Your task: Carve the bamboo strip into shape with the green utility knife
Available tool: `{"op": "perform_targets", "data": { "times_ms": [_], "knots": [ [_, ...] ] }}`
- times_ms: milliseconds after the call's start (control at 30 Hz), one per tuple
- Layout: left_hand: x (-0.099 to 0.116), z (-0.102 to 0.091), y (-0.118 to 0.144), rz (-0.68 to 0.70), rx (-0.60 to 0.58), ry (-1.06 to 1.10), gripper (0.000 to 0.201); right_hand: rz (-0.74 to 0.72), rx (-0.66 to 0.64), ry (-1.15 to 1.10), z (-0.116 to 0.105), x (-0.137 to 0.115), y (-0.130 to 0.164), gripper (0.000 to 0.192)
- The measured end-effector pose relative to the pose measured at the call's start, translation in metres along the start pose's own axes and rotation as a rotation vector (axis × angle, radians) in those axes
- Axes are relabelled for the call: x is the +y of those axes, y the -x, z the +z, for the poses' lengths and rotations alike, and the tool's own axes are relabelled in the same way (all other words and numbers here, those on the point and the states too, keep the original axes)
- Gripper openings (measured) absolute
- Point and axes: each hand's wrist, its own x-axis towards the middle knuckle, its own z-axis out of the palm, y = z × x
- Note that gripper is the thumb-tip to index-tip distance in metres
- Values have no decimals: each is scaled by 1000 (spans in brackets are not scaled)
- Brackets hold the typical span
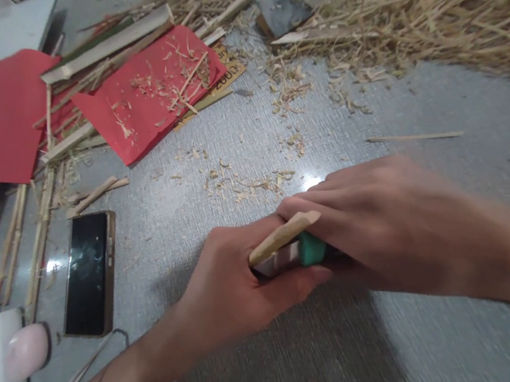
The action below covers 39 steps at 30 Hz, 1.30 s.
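Phone (pixel 89 274) (screen dark), red paper (pixel 151 98), straw pile (pixel 424 9).

Both hands (pixel 293 261) grip bamboo stick (pixel 284 236) w/ green-handled tool (pixel 311 249)

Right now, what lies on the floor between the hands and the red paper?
In the head view, loose bamboo shavings lie scattered on grey floor between them.

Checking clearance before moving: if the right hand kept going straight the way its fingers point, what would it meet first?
The right hand points leftward and already meets the left hand over the bamboo piece; nothing lies between, though depth is unclear.
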Motion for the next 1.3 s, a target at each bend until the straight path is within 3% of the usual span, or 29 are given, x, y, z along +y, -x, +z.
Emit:
{"op": "perform_targets", "data": {
  "times_ms": [700,1067,1300],
  "knots": [
    [2,1,1,-27,25,28,26,-20,23,-17,1,-1,1,13],
    [-2,1,2,92,48,45,32,-64,41,27,-2,-3,-1,14],
    [-2,1,3,11,25,32,30,-69,60,25,-3,-3,-2,13]
  ]
}}
